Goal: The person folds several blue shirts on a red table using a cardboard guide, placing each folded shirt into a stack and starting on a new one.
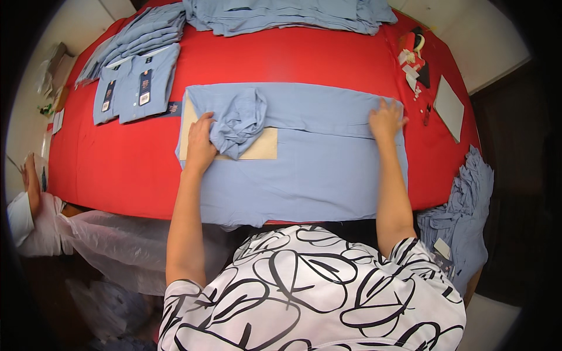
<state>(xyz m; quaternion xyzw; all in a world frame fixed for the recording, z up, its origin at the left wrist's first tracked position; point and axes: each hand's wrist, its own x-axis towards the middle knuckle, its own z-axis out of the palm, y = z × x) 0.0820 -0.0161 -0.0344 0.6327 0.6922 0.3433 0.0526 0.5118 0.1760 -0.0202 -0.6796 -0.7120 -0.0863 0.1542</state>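
A light blue shirt lies spread across the red-covered table before me, its upper part folded over in a long band. Near its left end is a tan cardboard sheet, with a bunched-up part of the blue cloth on top. My left hand rests on the cardboard beside that bunch, fingers stretched along its left side and touching it. At the shirt's right end, my right hand lies on the folded band with its fingers spread.
Folded blue shirts with dark tags sit at the left, next to a stack. More blue shirts lie along the far edge. Small items and a white board are at right. Loose blue garments hang there. Another person's hand shows at left.
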